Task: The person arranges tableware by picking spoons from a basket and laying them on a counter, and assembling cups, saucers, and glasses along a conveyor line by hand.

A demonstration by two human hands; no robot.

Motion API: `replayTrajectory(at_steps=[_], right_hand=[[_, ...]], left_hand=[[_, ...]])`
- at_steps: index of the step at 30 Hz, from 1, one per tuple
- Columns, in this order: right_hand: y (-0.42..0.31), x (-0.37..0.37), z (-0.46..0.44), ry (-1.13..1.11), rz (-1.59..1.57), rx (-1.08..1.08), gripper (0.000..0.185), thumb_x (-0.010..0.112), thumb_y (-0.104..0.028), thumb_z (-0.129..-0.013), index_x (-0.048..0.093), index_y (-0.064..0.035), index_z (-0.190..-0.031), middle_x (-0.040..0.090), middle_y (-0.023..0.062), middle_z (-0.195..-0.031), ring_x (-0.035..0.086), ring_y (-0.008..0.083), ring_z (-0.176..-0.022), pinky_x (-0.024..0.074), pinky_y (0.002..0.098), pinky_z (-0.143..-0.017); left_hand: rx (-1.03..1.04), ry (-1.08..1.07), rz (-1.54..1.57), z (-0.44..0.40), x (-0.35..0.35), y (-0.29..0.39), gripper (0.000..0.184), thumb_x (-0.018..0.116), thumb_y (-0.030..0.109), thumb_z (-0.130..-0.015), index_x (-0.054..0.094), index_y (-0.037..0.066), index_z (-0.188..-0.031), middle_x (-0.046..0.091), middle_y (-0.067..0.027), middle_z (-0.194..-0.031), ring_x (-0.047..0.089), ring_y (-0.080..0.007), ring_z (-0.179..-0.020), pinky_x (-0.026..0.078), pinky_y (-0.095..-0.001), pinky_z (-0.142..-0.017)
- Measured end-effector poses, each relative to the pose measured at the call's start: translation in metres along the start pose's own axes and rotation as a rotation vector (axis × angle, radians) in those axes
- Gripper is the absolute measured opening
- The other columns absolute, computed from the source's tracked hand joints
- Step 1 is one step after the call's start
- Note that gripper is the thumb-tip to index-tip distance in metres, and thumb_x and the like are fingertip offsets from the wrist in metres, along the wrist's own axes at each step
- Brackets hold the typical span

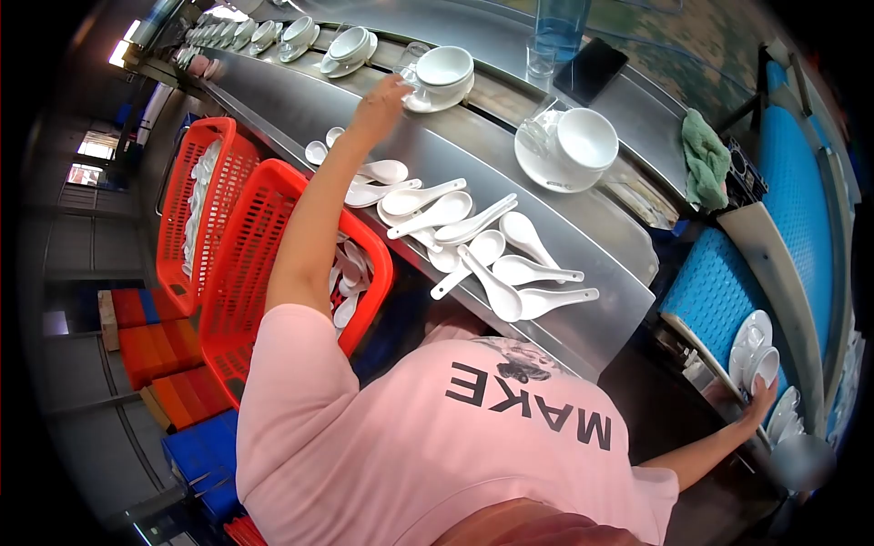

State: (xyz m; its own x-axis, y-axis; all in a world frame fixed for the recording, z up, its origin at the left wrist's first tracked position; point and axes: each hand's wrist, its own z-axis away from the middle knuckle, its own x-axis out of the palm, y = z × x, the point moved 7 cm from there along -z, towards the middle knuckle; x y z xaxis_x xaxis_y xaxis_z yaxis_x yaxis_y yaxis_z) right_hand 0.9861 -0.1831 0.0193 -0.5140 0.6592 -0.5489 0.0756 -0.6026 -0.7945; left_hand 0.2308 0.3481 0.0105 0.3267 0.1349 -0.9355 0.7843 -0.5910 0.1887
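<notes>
Clock positions are taken from the centre of the view. The left hand (384, 102), near 12 o'clock, is at the edge of one place setting (444, 80), its fingertips close to the glass (411, 58); whether they grip anything cannot be told. The right hand (759, 402), toward 4 o'clock, grips one white bowl (762, 366) at its lower edge, thumb against it, over the blue belt (719, 278); the hidden fingers cannot be inspected. Beside that bowl, toward 3 o'clock, are white plates (748, 333), overlapping and not countable. One nearer setting, toward 1 o'clock, comprises one bowl (586, 138), one saucer (541, 167) and one glass tumbler (539, 136). At least four further settings (348, 47) recede toward 11 o'clock; the farthest blur together. On the metal ledge (612, 296), just above centre, lie at least twelve white spoons (444, 211), several overlapping. Two red baskets stand toward 9 o'clock: the near basket (238, 259) contains white spoons, uncounted; the far basket (175, 238) contains white items too indistinct to identify. Toward 1 o'clock are one blue pitcher (559, 32), one small glass (539, 62) and one dark phone (592, 71). One green cloth (705, 162) hangs at 2 o'clock.
</notes>
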Motion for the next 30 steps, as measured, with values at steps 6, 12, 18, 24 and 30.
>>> replayTrajectory(at_steps=[6, 12, 18, 24, 30], right_hand=[[-0.021, 0.079, 0.023, -0.034, -0.340, -0.019, 0.053, 0.060, -0.007, -0.073, 0.041, -0.0006, -0.123, 0.050, 0.0127, -0.116, 0.053, 0.0258, -0.101, 0.0431, 0.0365, -0.087], [-0.098, 0.224, 0.057, -0.339, -0.475, -0.071, 0.045, 0.059, -0.006, -0.074, 0.047, 0.0004, -0.117, 0.056, 0.0102, -0.109, 0.055, 0.0210, -0.095, 0.0443, 0.0329, -0.084], [-0.154, 0.352, 0.062, -0.587, -0.436, -0.033, 0.046, 0.060, -0.006, -0.067, 0.051, 0.0019, -0.111, 0.058, 0.0087, -0.098, 0.057, 0.0171, -0.085, 0.0462, 0.0288, -0.074], [-0.189, 0.422, 0.081, -0.707, -0.364, -0.089, 0.042, 0.057, -0.003, -0.064, 0.055, 0.0028, -0.105, 0.060, 0.0099, -0.090, 0.058, 0.0180, -0.077, 0.0463, 0.0300, -0.070], [-0.213, 0.435, 0.095, -0.717, 0.023, -0.388, 0.035, 0.051, -0.012, -0.074, 0.055, 0.0020, -0.106, 0.060, 0.0064, -0.092, 0.053, 0.0137, -0.082, 0.0413, 0.0262, -0.075]], left_hand=[[-0.197, -0.129, -0.151, 0.013, -0.028, -0.035, 0.037, 0.058, 0.005, -0.070, 0.054, 0.008, -0.106, 0.052, -0.0130, -0.106, 0.047, -0.0319, -0.102, 0.038, -0.0393, -0.089], [-0.050, -0.362, -0.032, 0.062, -0.023, -0.070, 0.020, 0.046, 0.002, -0.074, 0.059, 0.003, -0.090, 0.058, -0.0166, -0.092, 0.052, -0.0336, -0.091, 0.041, -0.0385, -0.080], [-0.230, -0.432, -0.025, 0.051, -0.030, -0.048, 0.015, 0.056, 0.010, -0.072, 0.059, 0.000, -0.083, 0.060, -0.0158, -0.078, 0.057, -0.0314, -0.073, 0.045, -0.0363, -0.066], [-0.354, -0.404, 0.281, 0.024, -0.008, -0.002, 0.017, 0.059, 0.013, -0.074, 0.060, -0.002, -0.082, 0.060, -0.0115, -0.067, 0.056, -0.0180, -0.054, 0.044, -0.0295, -0.053], [-0.554, -0.415, 0.633, 0.002, 0.022, 0.029, 0.019, 0.056, 0.012, -0.079, 0.058, -0.003, -0.089, 0.060, -0.0052, -0.073, 0.056, -0.0107, -0.058, 0.047, -0.0226, -0.052]])
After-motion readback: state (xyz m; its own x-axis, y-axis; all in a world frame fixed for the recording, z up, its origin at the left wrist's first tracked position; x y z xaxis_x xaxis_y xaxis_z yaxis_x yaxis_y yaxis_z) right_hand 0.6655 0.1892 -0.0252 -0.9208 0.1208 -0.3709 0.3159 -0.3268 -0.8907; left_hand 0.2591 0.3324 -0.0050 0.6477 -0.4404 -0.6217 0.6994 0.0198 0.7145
